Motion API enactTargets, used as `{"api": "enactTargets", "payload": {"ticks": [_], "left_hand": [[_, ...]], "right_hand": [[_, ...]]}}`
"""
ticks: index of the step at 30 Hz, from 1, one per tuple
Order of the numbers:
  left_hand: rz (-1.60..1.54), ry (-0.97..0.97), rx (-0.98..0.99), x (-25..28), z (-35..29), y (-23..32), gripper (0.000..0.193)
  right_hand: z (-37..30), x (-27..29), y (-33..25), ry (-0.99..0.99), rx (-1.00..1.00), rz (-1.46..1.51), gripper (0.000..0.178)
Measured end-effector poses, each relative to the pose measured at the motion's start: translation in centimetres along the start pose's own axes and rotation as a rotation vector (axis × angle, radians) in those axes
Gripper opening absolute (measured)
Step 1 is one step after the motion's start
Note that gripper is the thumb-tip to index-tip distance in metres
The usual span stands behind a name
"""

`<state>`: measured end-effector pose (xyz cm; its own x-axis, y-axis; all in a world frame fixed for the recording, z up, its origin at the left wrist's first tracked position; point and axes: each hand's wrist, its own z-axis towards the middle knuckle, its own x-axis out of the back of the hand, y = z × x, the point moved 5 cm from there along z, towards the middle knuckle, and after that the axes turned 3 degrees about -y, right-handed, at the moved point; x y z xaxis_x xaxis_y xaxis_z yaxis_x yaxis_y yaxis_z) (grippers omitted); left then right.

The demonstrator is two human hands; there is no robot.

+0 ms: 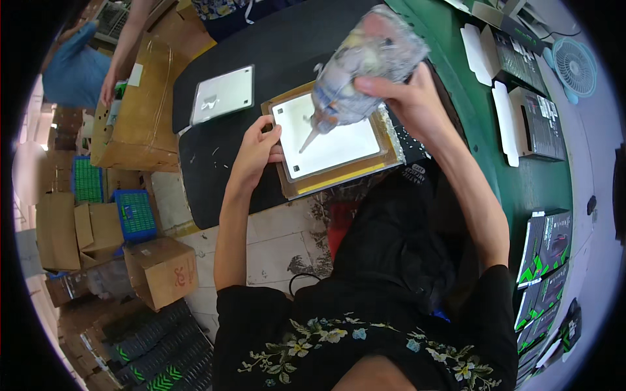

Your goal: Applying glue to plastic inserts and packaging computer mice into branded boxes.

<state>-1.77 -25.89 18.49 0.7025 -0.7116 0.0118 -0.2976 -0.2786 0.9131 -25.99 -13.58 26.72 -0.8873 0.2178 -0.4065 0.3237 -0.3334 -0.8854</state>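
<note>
My right hand (409,98) grips a glue bottle (368,62) wrapped in crumpled clear plastic, tilted so its thin nozzle points down. The nozzle tip is over a flat white rectangular panel (339,144) with a clear rim and small black squares near its corners. Whether the tip touches the surface I cannot tell. My left hand (256,148) pinches the panel's left edge between thumb and fingers. Beneath the panel lies a piece of brown cardboard (393,156) with a yellow strip along its front. A similar white panel (223,95) rests farther left on the black table mat (215,150).
Open black boxes (531,124) with white flaps and a small blue fan (574,68) stand on the green surface (482,153) at right. Stacked black-green boxes (544,251) are nearer. A co-worker's arm (127,52) reaches into a large carton (143,117) at left.
</note>
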Motion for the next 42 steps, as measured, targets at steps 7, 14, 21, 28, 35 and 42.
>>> {"api": "enactTargets", "payload": {"ticks": [7,14,21,28,35,42], "left_hand": [[-0.043,0.041,-0.017,-0.4,0.1,-0.3,0.017],[0.053,0.053,-0.061,-0.6,0.3,0.1,0.022],[0.102,0.094,-0.085,-0.3,0.4,0.2,0.033],[-0.008,0.040,-0.218,0.0,-1.0,0.1,0.046],[-0.270,0.023,-0.437,-3.0,-5.9,0.7,0.063],[-0.446,-0.262,-0.216,-17.7,-4.8,-2.3,0.069]], "right_hand": [[4.6,-0.1,2.7,0.008,-0.007,-0.148,0.037],[1.2,1.7,-0.1,0.056,-0.018,-0.298,0.041],[1.3,6.5,-1.7,0.199,0.110,-0.346,0.043],[1.0,9.3,-3.3,0.087,-0.175,-0.466,0.058],[4.8,21.0,7.8,0.218,-0.536,-0.853,0.062],[3.4,20.7,0.8,0.082,-0.425,-1.328,0.084]]}}
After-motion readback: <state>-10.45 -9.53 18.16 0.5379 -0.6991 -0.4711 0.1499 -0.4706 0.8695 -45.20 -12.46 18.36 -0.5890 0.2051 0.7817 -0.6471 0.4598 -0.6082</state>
